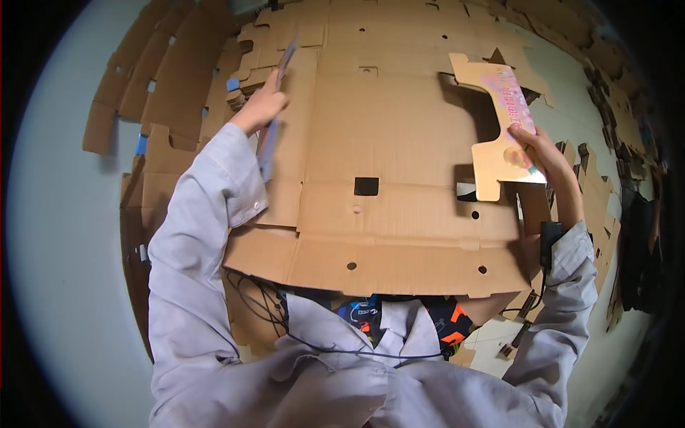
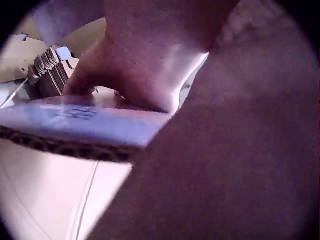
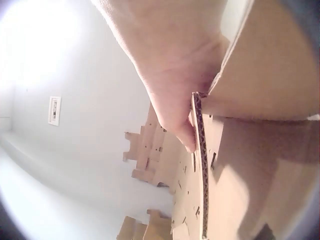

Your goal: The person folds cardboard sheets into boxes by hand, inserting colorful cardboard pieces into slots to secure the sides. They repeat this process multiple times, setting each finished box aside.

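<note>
In the head view the left hand (image 1: 265,105) grips a thin printed cardboard piece (image 1: 269,146), seen nearly edge-on and blurred, above the left part of a large cardboard sheet (image 1: 399,143). The left wrist view shows that piece's bluish printed face (image 2: 85,120) and corrugated edge below the hand (image 2: 135,70). The right hand (image 1: 546,153) pinches a notched cardboard piece (image 1: 506,132) with pink print, tilted over the sheet's right side, thumb on its face. In the right wrist view its corrugated edge (image 3: 202,165) runs down from the hand (image 3: 175,75).
Stacked cut cardboard (image 1: 178,64) stands at the left, with more pieces (image 1: 589,178) at the right. The big sheet has holes and a square opening. Black cables (image 1: 321,347) hang across the person's front. A wall plate (image 3: 54,110) shows in the right wrist view.
</note>
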`<state>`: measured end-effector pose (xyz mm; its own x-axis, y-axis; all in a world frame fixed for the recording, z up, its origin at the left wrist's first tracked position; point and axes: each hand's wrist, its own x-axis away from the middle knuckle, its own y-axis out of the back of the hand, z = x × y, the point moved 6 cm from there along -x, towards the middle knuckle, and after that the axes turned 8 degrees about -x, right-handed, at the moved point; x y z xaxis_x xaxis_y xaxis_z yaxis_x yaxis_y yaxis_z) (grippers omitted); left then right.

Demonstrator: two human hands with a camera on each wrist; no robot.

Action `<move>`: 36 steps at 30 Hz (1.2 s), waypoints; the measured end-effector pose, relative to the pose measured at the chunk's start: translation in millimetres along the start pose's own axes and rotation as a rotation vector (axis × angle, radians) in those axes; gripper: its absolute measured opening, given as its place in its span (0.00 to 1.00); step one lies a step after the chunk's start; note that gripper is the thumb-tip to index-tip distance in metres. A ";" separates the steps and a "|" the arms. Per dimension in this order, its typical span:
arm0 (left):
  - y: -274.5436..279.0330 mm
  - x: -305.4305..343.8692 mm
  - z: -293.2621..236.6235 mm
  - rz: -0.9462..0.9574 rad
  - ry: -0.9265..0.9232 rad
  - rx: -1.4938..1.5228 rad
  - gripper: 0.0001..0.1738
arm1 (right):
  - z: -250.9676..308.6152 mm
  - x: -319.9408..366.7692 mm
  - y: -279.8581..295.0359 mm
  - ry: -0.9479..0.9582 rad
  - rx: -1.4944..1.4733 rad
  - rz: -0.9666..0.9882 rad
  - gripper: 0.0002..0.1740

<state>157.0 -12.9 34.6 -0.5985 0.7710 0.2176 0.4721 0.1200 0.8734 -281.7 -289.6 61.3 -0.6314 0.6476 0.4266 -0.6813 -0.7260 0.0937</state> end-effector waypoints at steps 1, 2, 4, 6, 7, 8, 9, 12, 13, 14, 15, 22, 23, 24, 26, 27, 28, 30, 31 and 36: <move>-4.9 7.9 -8.7 -0.048 0.014 -0.073 0.45 | 4.2 7.6 -6.2 -0.010 -0.070 0.038 0.28; -9.7 15.9 -18.6 -0.075 0.029 -0.172 0.45 | 3.3 9.4 -2.7 -0.015 -0.088 0.050 0.27; 0.7 34.9 -60.2 -0.147 0.049 -0.376 0.45 | 0.7 8.7 17.0 -0.010 -0.179 0.075 0.26; 0.1 40.4 -85.1 -0.105 -0.026 -0.393 0.44 | -10.2 12.0 38.6 -0.022 -0.324 0.102 0.25; -4.0 41.6 -95.4 -0.084 -0.065 -0.399 0.44 | -18.2 10.8 43.9 -0.031 -0.322 0.104 0.25; -11.7 41.3 -100.7 -0.124 -0.063 -0.431 0.42 | -28.8 8.8 48.6 -0.038 -0.319 0.102 0.24; -22.1 38.2 -104.4 -0.102 -0.097 -0.454 0.42 | -35.2 10.4 52.6 -0.046 -0.316 0.097 0.23; -40.4 32.2 -126.6 -0.007 -0.166 -0.513 0.43 | -38.1 15.8 40.3 -0.013 -0.410 0.028 0.24; -39.4 32.7 -130.1 -0.001 -0.163 -0.507 0.44 | -37.9 16.0 38.7 -0.008 -0.436 0.034 0.25; -37.8 33.0 -128.7 0.007 -0.160 -0.503 0.45 | -37.7 16.6 38.7 -0.002 -0.428 0.016 0.25; -34.8 32.5 -127.6 0.019 -0.160 -0.502 0.46 | -33.2 19.7 34.9 0.002 -0.423 -0.004 0.25; -11.1 27.7 -74.1 0.146 -0.176 0.363 0.55 | -28.0 20.4 30.4 0.028 -0.418 0.044 0.27; -6.7 30.9 -69.2 0.162 -0.134 0.434 0.54 | -26.6 20.7 28.5 0.041 -0.431 0.034 0.27; -5.9 32.2 -61.5 0.224 -0.053 0.541 0.52 | -24.2 22.1 25.3 0.040 -0.437 0.007 0.27; -5.5 35.2 -54.0 0.208 -0.035 0.648 0.52 | -32.4 13.4 31.4 0.060 -0.313 -0.030 0.26; -8.5 34.6 -49.5 0.200 -0.030 0.703 0.52 | -33.0 11.4 34.8 0.073 -0.250 -0.051 0.26; -15.8 29.8 -40.3 0.152 -0.057 0.794 0.53 | -10.4 26.5 18.6 0.082 -0.149 -0.167 0.24; -31.1 21.3 -15.2 0.091 -0.020 0.922 0.52 | -8.8 24.0 23.3 0.056 0.013 -0.185 0.22; -28.7 25.5 -13.4 0.069 0.006 0.893 0.51 | 2.2 29.1 23.4 0.014 0.131 -0.176 0.21; 12.5 37.0 -21.4 -0.021 -0.113 0.895 0.53 | 35.8 65.7 41.5 0.246 -0.076 -0.202 0.21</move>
<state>126.9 3.8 62.9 -0.5675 0.8146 0.1200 0.8174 0.5399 0.2008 -338.1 -285.5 125.4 -0.5448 0.8201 0.1751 -0.8219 -0.5637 0.0826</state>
